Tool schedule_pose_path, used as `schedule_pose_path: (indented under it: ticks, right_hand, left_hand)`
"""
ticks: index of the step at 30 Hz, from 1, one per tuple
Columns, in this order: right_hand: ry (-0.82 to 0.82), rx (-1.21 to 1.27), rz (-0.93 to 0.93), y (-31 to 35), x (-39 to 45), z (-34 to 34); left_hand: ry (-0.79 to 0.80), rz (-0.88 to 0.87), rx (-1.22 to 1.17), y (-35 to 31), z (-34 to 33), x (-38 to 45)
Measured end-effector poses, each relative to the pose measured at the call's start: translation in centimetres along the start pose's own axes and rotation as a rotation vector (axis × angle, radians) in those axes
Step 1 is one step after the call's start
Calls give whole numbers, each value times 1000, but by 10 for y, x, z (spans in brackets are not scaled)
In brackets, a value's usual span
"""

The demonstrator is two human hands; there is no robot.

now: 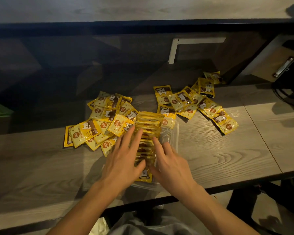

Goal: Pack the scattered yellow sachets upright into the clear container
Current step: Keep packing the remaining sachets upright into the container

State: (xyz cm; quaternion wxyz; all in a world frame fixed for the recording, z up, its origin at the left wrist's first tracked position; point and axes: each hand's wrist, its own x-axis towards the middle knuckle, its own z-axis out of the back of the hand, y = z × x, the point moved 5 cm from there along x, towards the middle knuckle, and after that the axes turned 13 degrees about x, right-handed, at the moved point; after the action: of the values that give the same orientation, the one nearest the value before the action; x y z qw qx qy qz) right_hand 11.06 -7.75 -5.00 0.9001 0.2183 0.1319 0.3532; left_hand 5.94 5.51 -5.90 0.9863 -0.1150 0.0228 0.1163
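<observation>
From the head view, a clear container [172,133] sat on the wood-grain bench [227,150] near its front edge, holding a row of yellow sachets [148,131] standing on edge along its left side. The left hand [124,160] lay with fingers spread and nearly straight against the left flank of that row, and the right hand [170,165] rested with loosely spread fingers on the row's right flank, so the two hands pressed the row between them and hid its near half. A loose heap of sachets [102,122] lay flat just left of the container, some overlapping its rim. A second scatter of sachets [193,102] lay behind and to the right. A clipboard [277,65] leaned at the far right, beside a dark cable [282,99].
</observation>
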Motion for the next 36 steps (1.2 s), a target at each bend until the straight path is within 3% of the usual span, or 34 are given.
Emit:
schedule_pose_path:
  ticks: [5,10,13,16,20,26,30,36]
  right_hand:
    - [-115,75,20,-12,9,30]
    - [-324,206,-22,-41,13,68]
    - [-358,232,-59,-64,9,80]
    - [-391,315,-152,-98,7,91]
    - [-500,388,-411,-165,13,110]
    - [-365,251,-826,-260,29,113]
    - [-347,88,-929,-287,38,110]
    - [-322,138,-981,-299,40,104]
  left_hand:
    - [-179,-31,-56,-20,26,14]
    - [-219,-113,-87,-56,43,41]
    - [-207,-155,-108,-79,44,58]
    - [-188,-180,-123,-101,39,76]
    - [-144,-200,-104,-127,29,97]
    - [-92,-190,-119,-152,14,119]
    - [-67,-175,-131,-160,7,124]
    - [-39,-150,-138,-158,3,129]
